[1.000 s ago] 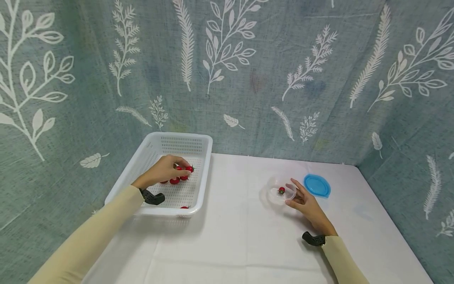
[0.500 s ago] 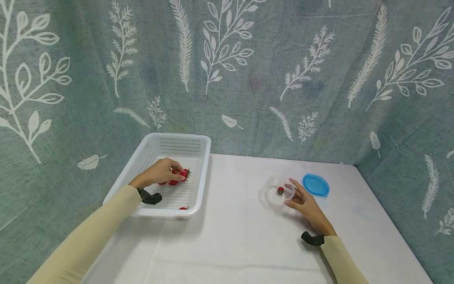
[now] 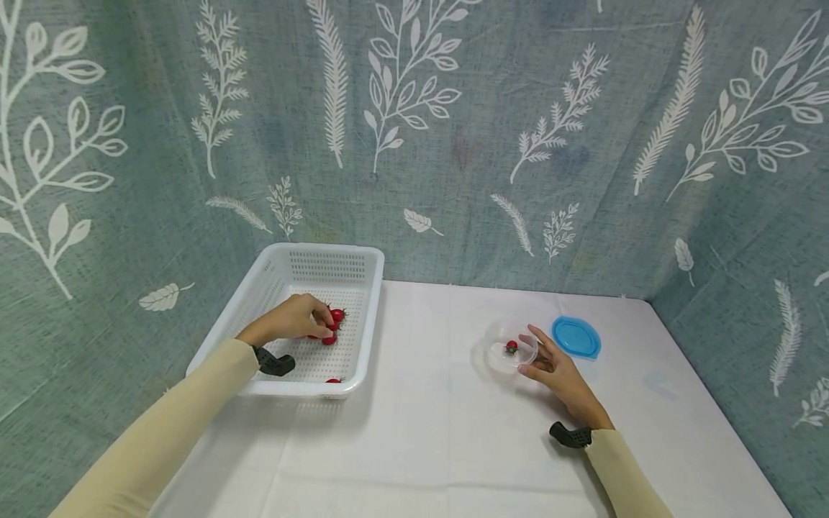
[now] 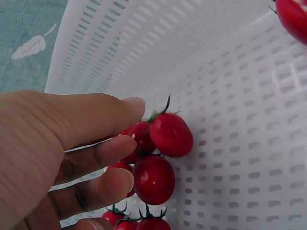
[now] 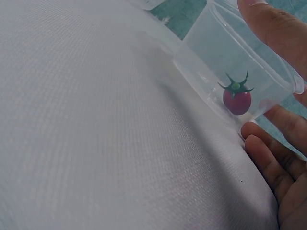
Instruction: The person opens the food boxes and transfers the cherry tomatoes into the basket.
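Observation:
My left hand (image 3: 294,318) reaches down into a white plastic basket (image 3: 378,302). In the left wrist view its thumb and fingers stand apart, with the fingertips (image 4: 125,178) right at a cluster of red cherry tomatoes (image 4: 154,179). One cherry tomato (image 4: 171,135) with a green stem lies just beyond the thumb tip. My right hand (image 3: 560,374) holds a clear round plastic container (image 3: 495,338) by its side, thumb over the rim and fingers around the lower wall. Inside that container rests a single cherry tomato (image 5: 237,99).
A blue lid (image 3: 576,337) lies on the white tablecloth (image 3: 414,432), behind the right hand. Another tomato (image 3: 334,380) sits apart near the basket's front wall. Patterned green-grey cloth (image 3: 453,201) hangs behind and along the sides.
My left hand has shifted slightly left and toward me among the tomatoes, and some tomatoes have shifted. The right hand and the container have stayed in place.

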A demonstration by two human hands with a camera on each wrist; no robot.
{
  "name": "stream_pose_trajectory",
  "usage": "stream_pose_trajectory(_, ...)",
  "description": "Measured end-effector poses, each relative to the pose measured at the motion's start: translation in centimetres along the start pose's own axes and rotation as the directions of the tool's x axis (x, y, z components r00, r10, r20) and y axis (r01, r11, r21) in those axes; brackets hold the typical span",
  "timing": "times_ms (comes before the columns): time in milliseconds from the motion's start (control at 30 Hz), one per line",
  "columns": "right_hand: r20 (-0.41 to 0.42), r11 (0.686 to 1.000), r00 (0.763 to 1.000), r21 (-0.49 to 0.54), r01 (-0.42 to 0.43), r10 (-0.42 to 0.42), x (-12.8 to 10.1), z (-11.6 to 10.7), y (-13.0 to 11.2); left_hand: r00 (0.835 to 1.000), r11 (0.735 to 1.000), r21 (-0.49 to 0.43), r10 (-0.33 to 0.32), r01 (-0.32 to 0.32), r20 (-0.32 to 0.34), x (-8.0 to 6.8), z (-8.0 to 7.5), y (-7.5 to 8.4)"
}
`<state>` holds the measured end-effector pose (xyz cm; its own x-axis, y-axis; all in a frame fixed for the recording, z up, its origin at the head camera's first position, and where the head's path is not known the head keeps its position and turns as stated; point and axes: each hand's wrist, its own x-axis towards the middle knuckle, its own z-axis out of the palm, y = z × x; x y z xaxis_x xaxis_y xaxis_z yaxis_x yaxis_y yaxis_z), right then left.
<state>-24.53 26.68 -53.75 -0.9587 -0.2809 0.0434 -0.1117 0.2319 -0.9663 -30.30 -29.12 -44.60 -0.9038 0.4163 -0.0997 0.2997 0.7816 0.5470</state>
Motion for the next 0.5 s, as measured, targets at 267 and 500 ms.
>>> stream_pose_trajectory(267,-0.001,1.0,1.0,-0.004,-0.007,0.007,0.0,0.0,0.1,0.997,0.996,-0.085,0.013,-0.019,-0.071,0.2,-0.6,2.0)
stream_pose_trajectory(500,0.002,1.0,1.0,0.011,-0.015,0.015,0.0,0.0,0.0,0.986,0.989,-0.12,0.071,-0.09,-0.152,1.3,-0.8,5.3)
